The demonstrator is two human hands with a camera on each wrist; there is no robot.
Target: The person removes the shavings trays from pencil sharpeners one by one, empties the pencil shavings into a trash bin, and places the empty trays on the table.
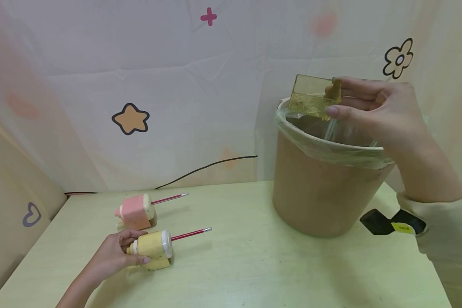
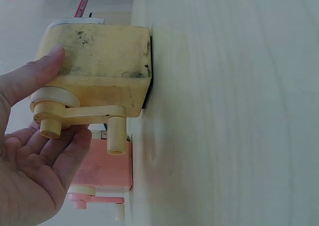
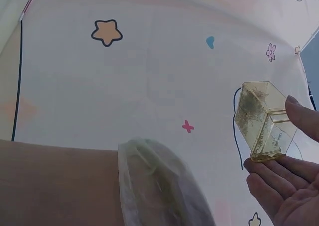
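Cream right sleeve (image 1: 439,248), cut off by the frame, lies nearest. Right hand (image 1: 389,107), raised with fingers pointing left, pinches a translucent yellow shavings drawer (image 1: 312,83) above the lined bin (image 1: 323,192), near the table's (image 1: 235,273) far right corner. Left hand (image 1: 111,256) grips the yellow pencil sharpener (image 1: 150,246) toward the table's left edge; a pink sharpener (image 1: 134,211) stands just beyond. Bin contents are hidden; drawer lettering (image 3: 277,137) is illegible.
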